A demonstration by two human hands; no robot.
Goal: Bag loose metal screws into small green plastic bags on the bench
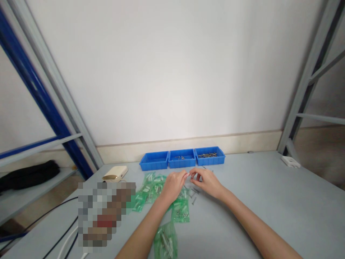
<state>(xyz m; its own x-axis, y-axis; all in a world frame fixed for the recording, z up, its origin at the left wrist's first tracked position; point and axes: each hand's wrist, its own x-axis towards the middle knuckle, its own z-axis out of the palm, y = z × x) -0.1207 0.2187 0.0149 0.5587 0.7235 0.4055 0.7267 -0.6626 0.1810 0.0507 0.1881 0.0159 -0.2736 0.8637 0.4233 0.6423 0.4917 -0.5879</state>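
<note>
Near the middle of the grey table, my left hand (174, 183) and my right hand (206, 181) almost meet at the fingertips. The left fingers are pressed together on something small and pale that I cannot make out. My right thumb and index finger close around something too small to name. Several loose screws (194, 201) lie just below my right hand. Green plastic bags (180, 210) with screws and white pieces inside lie under and around my left hand, and one more green bag (165, 241) is beside my left forearm.
Behind the hands stand three blue trays: the left one (154, 165) looks bare, the middle one (182, 163) holds a few screws, the right one (210, 160) several. A cream-coloured box (115, 173) and cables are at left. A white object (290, 161) lies far right.
</note>
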